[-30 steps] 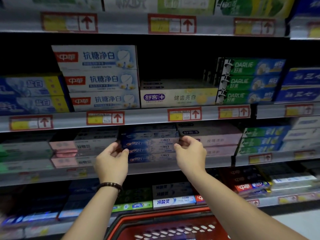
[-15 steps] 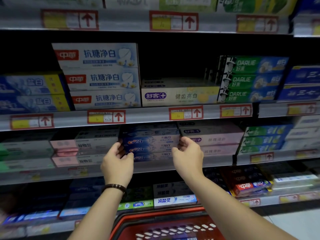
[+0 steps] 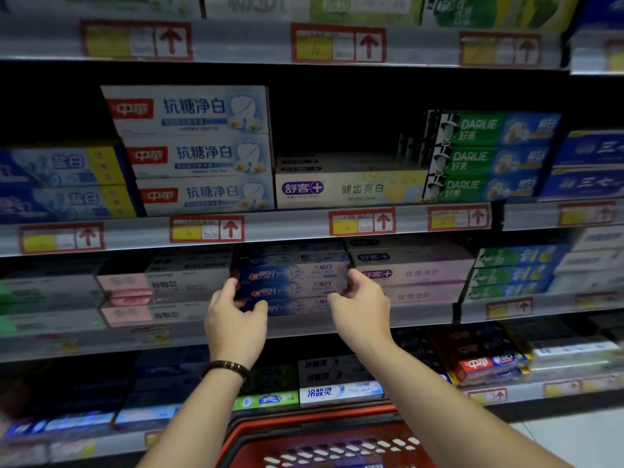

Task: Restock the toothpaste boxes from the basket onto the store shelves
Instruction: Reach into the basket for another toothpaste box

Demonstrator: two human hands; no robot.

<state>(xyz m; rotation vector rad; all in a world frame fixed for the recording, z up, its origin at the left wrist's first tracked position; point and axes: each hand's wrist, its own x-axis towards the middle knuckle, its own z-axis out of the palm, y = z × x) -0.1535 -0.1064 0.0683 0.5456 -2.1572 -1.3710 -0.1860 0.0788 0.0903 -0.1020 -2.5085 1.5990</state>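
— Both hands have closed in since a second ago. Your left hand (image 3: pixel 236 319) has slid right and your right hand (image 3: pixel 361 309) left, so they now bracket the two ends of the stack of blue Crest boxes (image 3: pixel 293 282). The stack has stayed where it was on the middle shelf (image 3: pixel 422 312).

— What do the hands hold, then?

— In the head view, your left fingers curl round the stack's left end, with the thumb across the front of the lowest box. Your right fingers press the right end, thumb low at the front. Neither hand is spread; both are narrowed onto the stack.

— And where do the boxes sit?

— On the shelf, three blue fronts showing. They stand between the grey boxes (image 3: pixel 189 282) on their left and the pink boxes (image 3: pixel 415 275) on their right, close against both. The red basket (image 3: pixel 304 430) is below your forearms. Only its rim and slotted wall show, so you cannot tell what is left inside.

— What does that mean for the job?

— I judge this batch is placed and you are squaring it up. Next you would let go and reach back to the basket. Release gently: a dragging thumb could pull the lowest box forward off the edge.
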